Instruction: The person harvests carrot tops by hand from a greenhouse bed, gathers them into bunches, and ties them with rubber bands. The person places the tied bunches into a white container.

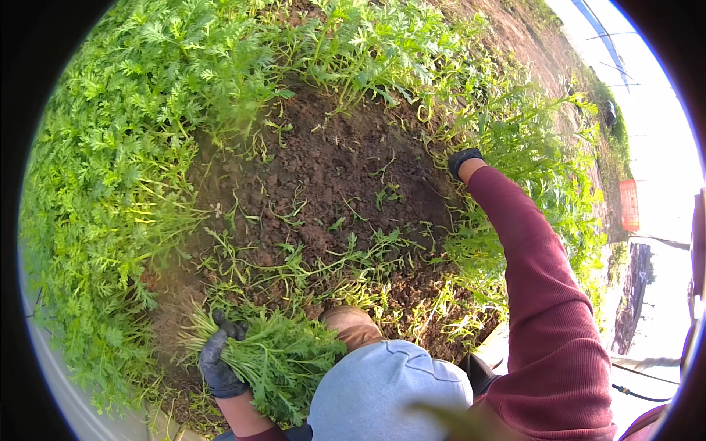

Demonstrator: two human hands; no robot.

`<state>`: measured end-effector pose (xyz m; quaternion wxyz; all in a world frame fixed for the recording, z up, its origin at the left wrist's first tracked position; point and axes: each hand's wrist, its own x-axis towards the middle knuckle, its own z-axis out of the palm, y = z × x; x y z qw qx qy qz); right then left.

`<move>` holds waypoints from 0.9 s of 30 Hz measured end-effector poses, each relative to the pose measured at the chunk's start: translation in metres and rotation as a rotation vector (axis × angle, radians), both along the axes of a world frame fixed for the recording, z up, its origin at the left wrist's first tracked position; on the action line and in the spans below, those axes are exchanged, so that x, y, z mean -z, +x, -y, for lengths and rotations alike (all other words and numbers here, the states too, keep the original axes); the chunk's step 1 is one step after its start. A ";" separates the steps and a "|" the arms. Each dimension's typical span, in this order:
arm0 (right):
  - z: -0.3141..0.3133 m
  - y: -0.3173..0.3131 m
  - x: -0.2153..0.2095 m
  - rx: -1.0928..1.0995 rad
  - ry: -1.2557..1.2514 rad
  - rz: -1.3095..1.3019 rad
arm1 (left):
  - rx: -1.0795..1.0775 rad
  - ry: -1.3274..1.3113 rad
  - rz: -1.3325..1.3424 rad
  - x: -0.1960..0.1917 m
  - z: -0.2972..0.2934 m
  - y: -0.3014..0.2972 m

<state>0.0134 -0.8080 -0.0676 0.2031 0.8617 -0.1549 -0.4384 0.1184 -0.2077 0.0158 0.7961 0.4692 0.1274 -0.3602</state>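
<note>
At the lower left, my left hand (220, 360) wears a dark glove and is closed round a bunch of leafy greens (290, 360). The bunch lies sideways, pale stem ends to the left and feathery leaves to the right. My right arm stretches out to the right in a maroon sleeve. Its black-gloved right hand (465, 159) is curled low at the edge of the standing greens (515, 140). The fingertips are hidden there, so what they grip does not show.
Dense greens (110, 154) stand on the left and along the far side. Bare brown soil (331, 169) lies between, strewn with loose stems and leaves (353, 257). A brown boot (351, 325) and rounded light-blue cloth (390, 389) are close in front. An orange crate (629, 206) stands far right.
</note>
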 end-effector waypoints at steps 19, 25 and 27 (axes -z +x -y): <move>-0.062 -0.005 -0.097 0.408 0.363 0.425 | 0.058 0.020 -0.139 0.002 0.007 -0.002; -0.087 0.030 -0.078 0.061 0.301 0.147 | 0.130 0.035 -0.107 -0.005 0.010 0.000; -0.083 0.064 -0.081 0.001 0.224 -0.085 | 0.127 0.109 -0.122 -0.004 0.009 -0.001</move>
